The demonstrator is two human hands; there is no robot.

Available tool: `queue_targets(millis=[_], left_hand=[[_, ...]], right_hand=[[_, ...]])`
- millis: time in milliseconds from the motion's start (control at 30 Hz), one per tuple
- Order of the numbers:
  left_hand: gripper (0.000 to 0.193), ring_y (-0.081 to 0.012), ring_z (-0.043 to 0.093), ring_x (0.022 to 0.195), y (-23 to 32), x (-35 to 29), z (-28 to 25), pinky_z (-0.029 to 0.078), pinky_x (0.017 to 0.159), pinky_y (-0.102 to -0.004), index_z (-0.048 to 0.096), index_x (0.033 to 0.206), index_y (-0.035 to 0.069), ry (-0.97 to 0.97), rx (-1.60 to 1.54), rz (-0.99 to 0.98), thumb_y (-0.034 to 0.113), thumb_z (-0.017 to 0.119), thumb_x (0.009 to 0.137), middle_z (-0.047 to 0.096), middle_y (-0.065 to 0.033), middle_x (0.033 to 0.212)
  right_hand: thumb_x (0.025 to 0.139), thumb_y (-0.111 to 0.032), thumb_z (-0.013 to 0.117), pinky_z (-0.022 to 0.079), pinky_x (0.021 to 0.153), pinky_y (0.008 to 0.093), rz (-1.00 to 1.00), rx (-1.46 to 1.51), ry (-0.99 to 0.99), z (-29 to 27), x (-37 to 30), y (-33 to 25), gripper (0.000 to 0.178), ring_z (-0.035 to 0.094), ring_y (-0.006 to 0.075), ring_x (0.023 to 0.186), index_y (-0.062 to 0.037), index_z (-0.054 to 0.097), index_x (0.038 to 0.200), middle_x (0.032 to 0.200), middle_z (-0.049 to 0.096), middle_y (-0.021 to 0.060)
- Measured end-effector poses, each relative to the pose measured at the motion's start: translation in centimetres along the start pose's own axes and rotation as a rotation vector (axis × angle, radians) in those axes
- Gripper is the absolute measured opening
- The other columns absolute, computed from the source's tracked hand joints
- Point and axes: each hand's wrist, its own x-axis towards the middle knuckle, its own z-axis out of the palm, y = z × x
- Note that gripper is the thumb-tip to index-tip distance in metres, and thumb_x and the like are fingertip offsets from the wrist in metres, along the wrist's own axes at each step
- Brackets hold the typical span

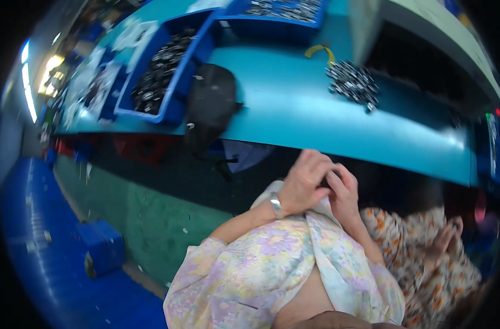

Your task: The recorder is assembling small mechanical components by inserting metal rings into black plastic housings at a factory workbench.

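Small, shiny silver-and-black parts (351,85) lie heaped on the glossy teal table (272,98), beyond the left hand (306,182) and right hand (345,193), straighter ahead of the right; fingers curl half-closed together, whether gripping anything I cannot tell.

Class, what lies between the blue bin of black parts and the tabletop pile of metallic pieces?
Head view: a black item, then teal tabletop, with a yellow strip near the pile.
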Motion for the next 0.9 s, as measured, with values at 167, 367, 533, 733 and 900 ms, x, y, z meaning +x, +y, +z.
queue_targets(millis=[167, 367, 533, 733, 900], left_hand=[[0.041, -0.0337, 0.051, 0.098, -0.5, -0.9, 0.1, 0.044, 0.088, -0.0407, 0.058, 0.097, 0.002, 0.008, -0.048, -0.043, 0.004, 0.070, 0.057, 0.056, -0.0130, 0.098], [0.041, -0.0306, 0.052, 0.097, -1.0, -1.1, -0.5, 0.045, 0.087, -0.0379, 0.061, 0.100, 0.004, 0.051, -0.011, -0.048, 0.003, 0.070, 0.059, 0.058, -0.0114, 0.099], [0.037, -0.0332, 0.053, 0.096, -2.5, 0.0, -3.4, 0.043, 0.089, -0.0399, 0.058, 0.096, 0.003, 0.102, -0.005, -0.048, 0.011, 0.073, 0.064, 0.059, -0.0123, 0.096], [0.035, -0.0316, 0.054, 0.097, -5.2, 5.6, -17.4, 0.042, 0.089, -0.0408, 0.061, 0.095, 0.008, 0.355, 0.377, -0.006, 0.015, 0.075, 0.065, 0.061, -0.0118, 0.097], [0.057, -0.0370, 0.041, 0.116, -11.0, 7.1, -31.2, 0.037, 0.094, -0.0452, 0.059, 0.115, 0.007, 0.587, 1.140, -0.222, 0.026, 0.080, 0.066, 0.044, -0.0204, 0.126]], right_hand=[[0.093, -0.011, 0.052, 0.044, 0.066, 0.0205, 0.018, 0.112, 0.007, 0.4, -0.1, 0.7, 0.015, 0.056, 0.0073, 0.077, 0.0010, 0.058, 0.101, 0.086, 0.060, 0.0027], [0.096, -0.012, 0.050, 0.045, 0.070, 0.0206, 0.043, 0.151, -0.014, 1.3, 0.5, 0.9, 0.016, 0.056, 0.0072, 0.082, -0.0011, 0.056, 0.106, 0.092, 0.059, 0.0020], [0.100, -0.042, 0.043, 0.052, 0.077, 0.0326, 0.079, 0.273, -0.192, 0.3, 0.2, 1.9, 0.043, 0.060, 0.0156, 0.087, -0.0060, 0.049, 0.122, 0.101, 0.062, 0.0067], [0.100, -0.035, 0.044, 0.052, 0.076, 0.0354, 0.082, 0.340, -0.135, -1.9, -0.7, 2.7, 0.038, 0.060, 0.0175, 0.082, -0.0046, 0.051, 0.123, 0.100, 0.062, 0.0089], [0.096, -0.032, 0.052, 0.048, 0.076, 0.0352, 0.136, 0.377, -0.168, -0.5, -1.1, 2.9, 0.037, 0.057, 0.0182, 0.079, -0.0041, 0.051, 0.119, 0.091, 0.059, 0.0080]])
